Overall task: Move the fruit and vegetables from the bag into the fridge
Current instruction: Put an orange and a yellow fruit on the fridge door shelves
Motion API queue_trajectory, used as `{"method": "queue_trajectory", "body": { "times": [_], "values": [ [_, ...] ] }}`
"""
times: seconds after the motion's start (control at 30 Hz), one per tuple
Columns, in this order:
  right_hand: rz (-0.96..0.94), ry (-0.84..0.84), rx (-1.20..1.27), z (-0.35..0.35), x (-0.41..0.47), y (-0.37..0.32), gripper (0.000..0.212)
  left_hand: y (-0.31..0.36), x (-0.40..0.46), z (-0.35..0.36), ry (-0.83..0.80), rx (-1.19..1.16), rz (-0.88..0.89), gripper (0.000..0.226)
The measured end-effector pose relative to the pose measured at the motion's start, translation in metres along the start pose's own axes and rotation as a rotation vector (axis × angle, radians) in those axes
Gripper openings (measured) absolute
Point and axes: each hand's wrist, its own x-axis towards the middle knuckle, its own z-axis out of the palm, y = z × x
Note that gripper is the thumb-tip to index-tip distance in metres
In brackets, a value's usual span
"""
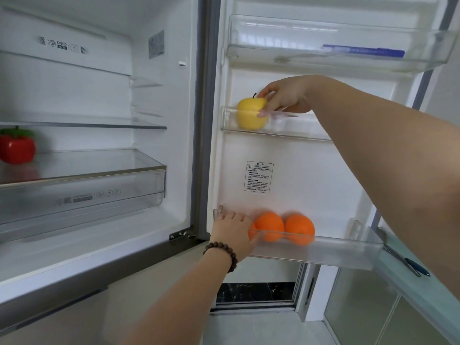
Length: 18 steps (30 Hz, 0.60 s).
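White fridge door (298,170) fills the view: right hand (286,98) pinches a yellow plastic apple (250,114) into the 12 o'clock clear bin (298,130); left hand (234,230) cups an orange ball-shaped fruit (252,231) at 6 o'clock, which might roll off if released early.

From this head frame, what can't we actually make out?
- Third orange: mostly hidden behind the left hand in the bottom door bin.
- Bag: not in view.
- Red pepper: cut off by the left edge.
- Warning label text: too small.
- Right hand on yellow apple: gripping or releasing, unclear.
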Motion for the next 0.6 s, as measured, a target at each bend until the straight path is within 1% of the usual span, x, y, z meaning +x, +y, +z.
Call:
{"method": "queue_trajectory", "body": {
  "times": [0.1, 0.2, 0.27, 0.33, 0.43, 0.5, 0.53, 0.57, 0.6],
  "values": [
    [0.004, -0.017, -0.027, -0.003, -0.003, 0.005, 0.057, 0.0, 0.001, 0.001, 0.003, 0.005, 0.0, 0.073],
    [-0.008, 0.052, -0.055, -0.004, -0.008, 0.007, 0.066, 0.0, 0.001, 0.0, 0.01, 0.006, 0.002, 0.074],
    [-0.032, 0.15, -0.135, -0.005, -0.017, 0.008, 0.071, 0.0, 0.0, 0.0, 0.01, -0.001, 0.003, 0.073],
    [-0.097, 0.267, -0.233, -0.003, -0.033, 0.011, 0.071, 0.001, -0.001, -0.001, 0.01, -0.007, 0.008, 0.071],
    [-0.303, 0.532, -0.315, 0.02, -0.065, 0.031, 0.061, 0.002, -0.001, -0.002, 0.008, 0.0, 0.01, 0.069],
    [-0.475, 0.681, -0.291, 0.046, -0.093, 0.052, 0.052, 0.002, -0.002, -0.002, 0.009, 0.002, 0.012, 0.068],
    [-0.539, 0.723, -0.27, 0.06, -0.107, 0.066, 0.048, 0.003, -0.002, -0.003, 0.012, 0.001, 0.011, 0.068],
    [-0.564, 0.744, -0.247, 0.075, -0.121, 0.082, 0.045, 0.003, -0.003, -0.003, 0.017, 0.003, 0.007, 0.068],
    [-0.55, 0.746, -0.224, 0.09, -0.135, 0.1, 0.044, 0.003, -0.004, -0.003, 0.026, 0.006, 0.002, 0.068]
  ]
}}
